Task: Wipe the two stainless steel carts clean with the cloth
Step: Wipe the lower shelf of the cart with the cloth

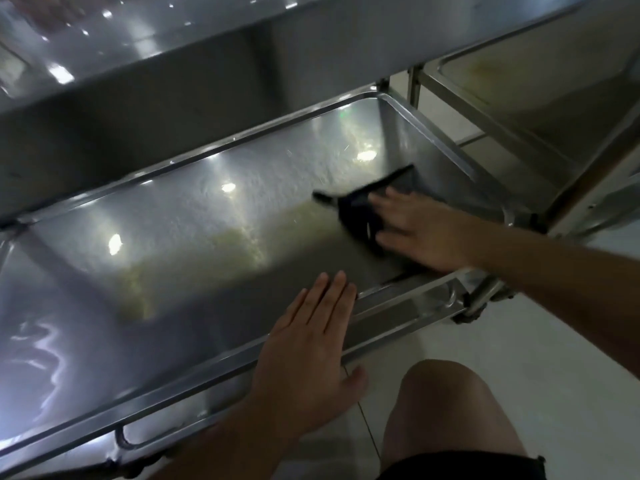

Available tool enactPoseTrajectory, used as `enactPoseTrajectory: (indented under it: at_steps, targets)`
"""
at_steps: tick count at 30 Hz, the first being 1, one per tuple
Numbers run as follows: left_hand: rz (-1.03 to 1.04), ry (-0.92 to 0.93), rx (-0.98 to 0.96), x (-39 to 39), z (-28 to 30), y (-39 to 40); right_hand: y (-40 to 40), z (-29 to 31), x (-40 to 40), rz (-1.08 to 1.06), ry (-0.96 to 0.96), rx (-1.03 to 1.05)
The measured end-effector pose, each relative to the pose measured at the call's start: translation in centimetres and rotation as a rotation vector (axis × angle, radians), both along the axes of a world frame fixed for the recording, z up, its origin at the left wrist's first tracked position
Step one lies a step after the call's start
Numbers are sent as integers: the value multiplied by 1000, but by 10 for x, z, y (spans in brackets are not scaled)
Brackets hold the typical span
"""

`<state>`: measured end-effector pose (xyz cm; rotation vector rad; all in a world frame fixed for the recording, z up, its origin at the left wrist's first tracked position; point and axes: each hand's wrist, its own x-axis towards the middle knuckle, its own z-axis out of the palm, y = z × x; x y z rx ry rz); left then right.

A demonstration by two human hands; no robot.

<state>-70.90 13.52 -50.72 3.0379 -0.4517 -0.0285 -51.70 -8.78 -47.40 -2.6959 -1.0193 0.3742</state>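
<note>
I look down into the lower shelf [194,237] of a stainless steel cart, a shallow tray with a raised rim. My right hand [419,233] lies flat on a dark cloth [360,216] at the tray's right end, pressing it against the steel. My left hand [311,344] rests palm down with fingers together on the tray's near rim, holding nothing. The cart's upper shelf [173,46] hangs over the far side. A second steel cart [519,98] stands at the upper right, its lower tray partly visible.
Yellowish smears mark the middle of the tray floor [221,247]. My bare knee [450,410] is at the bottom right over pale floor tiles [554,341]. A caster [471,310] sits under the cart's near right corner.
</note>
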Motion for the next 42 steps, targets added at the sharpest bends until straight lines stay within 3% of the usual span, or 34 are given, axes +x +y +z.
enactPoseTrajectory:
  at_steps: [3, 9, 13, 19, 22, 24, 26, 28, 30, 32, 38, 42]
  targets:
    - [-2, 3, 15, 0, 2, -1, -18, 1, -25, 103, 41, -23]
    - [-6, 4, 16, 0, 5, -1, -31, 0, 87, -356, -139, -109]
    - [-4, -14, 16, 0, 4, 0, 7, -2, 133, -445, -111, -131]
    - [-12, -17, 40, 0, 3, 0, 77, -2, 84, -171, -84, -69]
    - [-16, -13, 18, 0, 4, 0, 74, -10, 26, 144, -82, -27]
    - [-25, -9, 9, 0, 3, 0, 50, -10, 13, 221, -35, 5]
    - [-18, -25, 0, -1, 2, -1, 23, -10, 31, 106, -108, 19]
    - [-19, -32, -2, -1, 2, -1, 5, -10, 65, -156, -178, -3]
    - [-19, -36, 2, -1, 0, -1, 8, -9, 92, -390, -155, -75]
    - [-13, -32, 6, -2, -2, 0, 35, -12, 97, -468, -117, -132]
    - [-21, -16, 46, 0, -1, 2, 184, -15, 16, -37, -24, -36]
    - [-35, -8, 33, -2, 0, 3, 194, -12, -15, 190, 41, -24]
